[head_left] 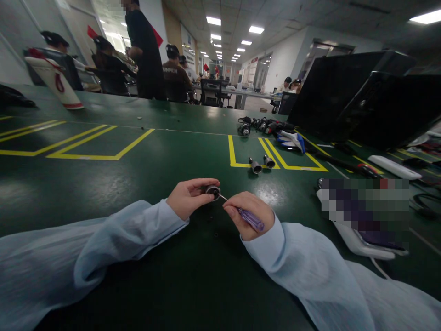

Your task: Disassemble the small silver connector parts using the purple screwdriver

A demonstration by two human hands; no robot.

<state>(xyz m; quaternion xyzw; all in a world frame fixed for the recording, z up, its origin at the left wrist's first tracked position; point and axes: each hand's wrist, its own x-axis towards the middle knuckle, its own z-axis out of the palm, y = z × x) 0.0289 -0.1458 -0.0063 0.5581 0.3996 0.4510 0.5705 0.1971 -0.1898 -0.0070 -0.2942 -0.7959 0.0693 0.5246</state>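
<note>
The left forearm, in a light blue sleeve (pixel 138 230), comes in low from the left and rises gently towards the middle, its wrist roughly level; the left hand (pixel 184 200) points right, thumb below and fingers above, pinching a small round metal part (pixel 212 191) between them just over the bench (pixel 155 280). The right forearm slants up from the lower right with the wrist bent inward, and the right hand (pixel 255 208) is curled around a screwdriver (pixel 252 219) with a clear purple handle, thumb and fingertips gathered near the shaft. The shaft runs up and left to the metal part — whether its tip touches is too small to tell, and the left thumb covers some of the part's lower edge. Beneath the hands lie a couple of tiny dark bits (pixel 216 235). Beyond them, two metal cups (pixel 255 166) sit side by side by the yellow tape (pixel 246 166). Farther back are a heap of cables and tools (pixel 260 124) and a blue-and-white glove (pixel 291 141). To the right, near the sleeve, a blurred-out device rests on a white stand (pixel 354 243); behind it, large black screens (pixel 337 92) block the far right. People in dark clothes (pixel 146 55) occupy the background.
</note>
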